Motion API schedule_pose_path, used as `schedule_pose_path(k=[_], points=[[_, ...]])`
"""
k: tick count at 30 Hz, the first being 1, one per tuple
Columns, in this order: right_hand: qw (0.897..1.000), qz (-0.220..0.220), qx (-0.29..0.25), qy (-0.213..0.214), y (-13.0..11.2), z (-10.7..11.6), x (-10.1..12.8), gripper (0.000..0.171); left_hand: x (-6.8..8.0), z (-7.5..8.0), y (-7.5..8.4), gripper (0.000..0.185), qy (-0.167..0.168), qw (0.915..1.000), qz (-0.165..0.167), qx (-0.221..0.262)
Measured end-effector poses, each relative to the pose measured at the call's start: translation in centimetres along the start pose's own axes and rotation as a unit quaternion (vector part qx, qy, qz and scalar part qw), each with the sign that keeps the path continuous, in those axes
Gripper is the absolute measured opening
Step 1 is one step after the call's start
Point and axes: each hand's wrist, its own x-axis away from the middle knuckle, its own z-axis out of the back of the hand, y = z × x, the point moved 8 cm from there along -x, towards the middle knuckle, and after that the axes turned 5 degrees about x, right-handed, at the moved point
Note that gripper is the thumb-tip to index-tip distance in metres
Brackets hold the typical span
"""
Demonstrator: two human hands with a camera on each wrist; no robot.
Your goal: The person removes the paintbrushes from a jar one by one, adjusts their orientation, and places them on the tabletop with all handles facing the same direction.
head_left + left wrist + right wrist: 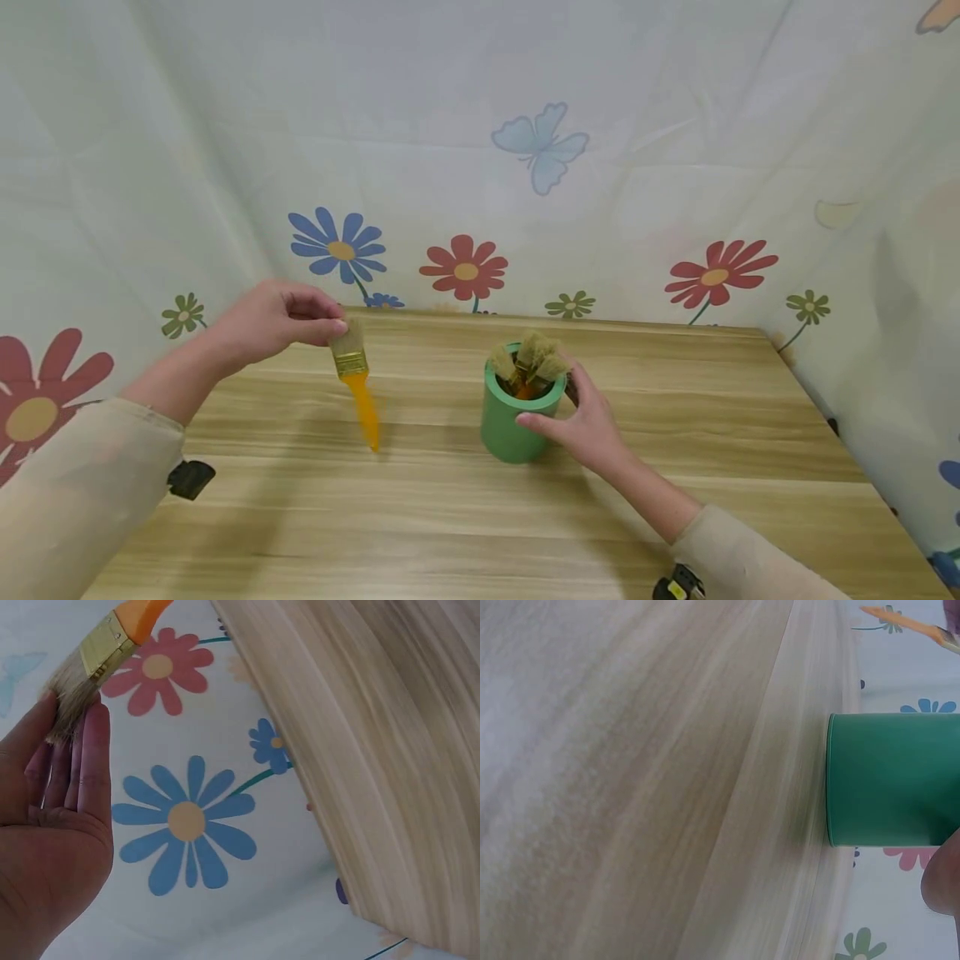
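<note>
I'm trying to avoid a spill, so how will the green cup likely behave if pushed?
The green cup would probably slide under a low push, since it stands upright on a broad base. The brushes poking above its rim may make it somewhat top-heavy. If toppled, its round wall suggests it might roll.

I can count one flat orange-handled brush (360, 387) at left, one green cylindrical cup (516, 432), at least three beige-bristled brushes (537, 350) inside it (they overlap), and one wood-grain table (420, 517).
</note>
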Motion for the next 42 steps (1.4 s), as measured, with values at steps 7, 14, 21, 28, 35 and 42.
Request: schedule_pose_path(k=[7, 14, 21, 28, 35, 42], points=[[1.0, 0.001, -0.003, 0.006, 0.0, 0.2, 0.2, 0.103, -0.5, -0.5, -3.6, 0.03, -0.048, 0.9975, 0.036, 0.039], [1.0, 0.001, 0.0, 0.008, -0.1, 0.4, 0.3, 0.101, -1.2, -0.3, -6.6, 0.029, -0.047, 0.9972, 0.038, 0.044], [1.0, 0.003, -0.003, 0.009, -0.1, 0.5, 0.3, 0.104, -2.2, -0.7, -9.1, 0.029, -0.034, 0.997, 0.061, 0.032], [1.0, 0.004, -0.001, 0.006, 0.0, 0.5, 0.2, 0.105, -2.9, -1.5, -11.2, 0.025, -0.037, 0.9975, 0.06, 0.011], [1.0, 0.012, 0.004, 0.007, -0.1, 0.4, 0.0, 0.105, -3.7, -2.5, -12.1, 0.022, -0.034, 0.9981, 0.051, -0.002], [1.0, 0.015, 0.005, 0.006, -0.3, 0.3, 0.0, 0.102, -4.4, -3.2, -12.8, 0.021, -0.026, 0.9992, 0.031, 0.0]])
